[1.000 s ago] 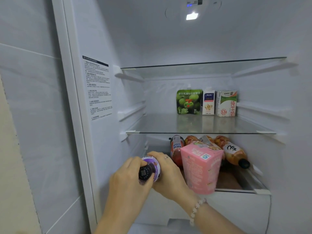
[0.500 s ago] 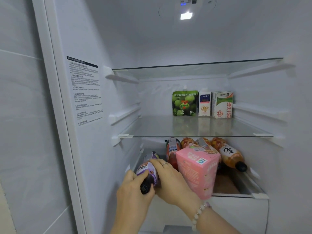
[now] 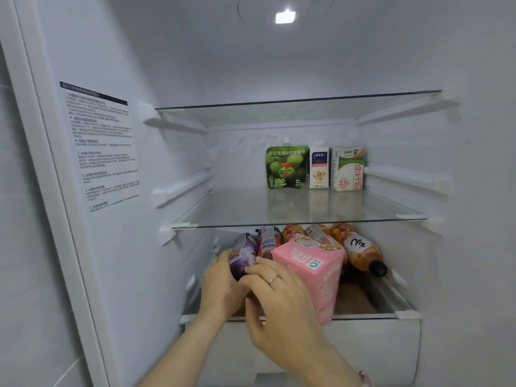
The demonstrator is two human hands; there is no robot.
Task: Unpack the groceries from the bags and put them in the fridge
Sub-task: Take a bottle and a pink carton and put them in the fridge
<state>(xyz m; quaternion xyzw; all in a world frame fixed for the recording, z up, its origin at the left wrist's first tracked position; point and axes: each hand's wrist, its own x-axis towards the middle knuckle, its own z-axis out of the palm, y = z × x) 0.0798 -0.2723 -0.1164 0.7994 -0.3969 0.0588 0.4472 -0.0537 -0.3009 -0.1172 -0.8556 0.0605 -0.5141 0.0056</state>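
Head view: the purple bottle (image 3: 243,254) lies tilted at the left end of the fridge's (image 3: 173,65) lower shelf, just beside a red-labelled bottle (image 3: 268,243). The left hand (image 3: 220,286) curls round its left side. The right hand (image 3: 279,291) (ring on one finger) grips its near end, thumb beneath. A pink carton (image 3: 315,275) stands just to the right.

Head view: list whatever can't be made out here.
All in the head view:
1. Purple bottle: cap end hidden by the left hand and right hand.
2. Middle bottles: mostly hidden behind the pink carton.
3. Wall sticker: print too small and blurred.
4. Bracelet: cut off by the bottom edge.
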